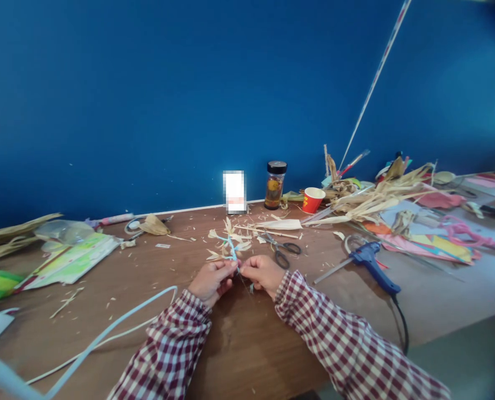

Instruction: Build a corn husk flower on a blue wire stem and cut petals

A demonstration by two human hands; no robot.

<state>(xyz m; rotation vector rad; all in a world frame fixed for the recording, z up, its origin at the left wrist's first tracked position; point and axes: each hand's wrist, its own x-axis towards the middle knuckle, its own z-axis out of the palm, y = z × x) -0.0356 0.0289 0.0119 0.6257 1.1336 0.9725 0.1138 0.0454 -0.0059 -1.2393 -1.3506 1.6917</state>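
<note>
A small branch (232, 248) with a light-blue wrapped stem and pale, dried husk-like leaves points away from me above the table. My left hand (213, 280) is closed in a pinch on the lower part of its stem. Close beside it on the right, my right hand (264, 272) is also pinched at the stem's lower end. Whatever lies between those right fingertips is too small to make out. Thin strands hang below the fingers. Scissors with dark handles (288, 254) lie just beyond my right hand.
A blue glue gun (372, 264) with a black cord lies at right. Dried husks (376, 200), a red paper cup (313, 200) and a lidded jar (274, 186) stand or lie toward the wall. A white cable (118, 328) crosses the left side. Husk scraps litter the brown table (147, 266).
</note>
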